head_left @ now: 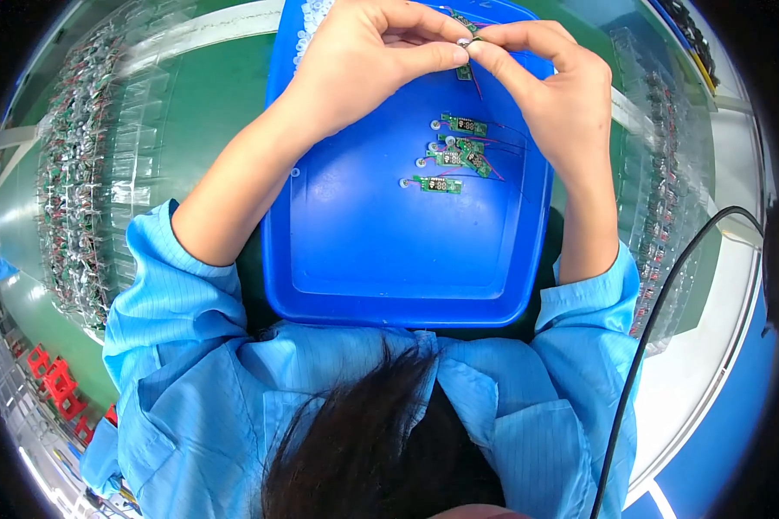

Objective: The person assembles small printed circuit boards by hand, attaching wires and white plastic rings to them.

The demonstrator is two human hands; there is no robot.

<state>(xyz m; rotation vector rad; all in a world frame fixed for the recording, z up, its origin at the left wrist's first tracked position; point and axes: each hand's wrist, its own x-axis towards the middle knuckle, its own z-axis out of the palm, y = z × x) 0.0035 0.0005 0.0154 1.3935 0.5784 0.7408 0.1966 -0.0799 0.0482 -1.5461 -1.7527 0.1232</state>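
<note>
From my remote seat I saw the green bench [216, 95] spread out under everything, with the blue tray [389, 259] lying directly below both hands and reaching back toward the body. Outward of the left hand stood clear plastic racks [86, 164] packed with small green assemblies, and a similar clear rack [666, 173] ran outward of the right hand; a black cable [658, 311] curved past the right forearm. The light blue sleeves [173, 294] ended below the elbows. In the tray, just beneath the hands, lay a loose cluster of small green circuit boards [459, 156] with thin wires and white discs. The left hand [363, 60] and right hand [554, 86] met fingertip to fingertip, both pinching one small part [465, 41] at the tray's far end; the fingers hid most of it.
</note>
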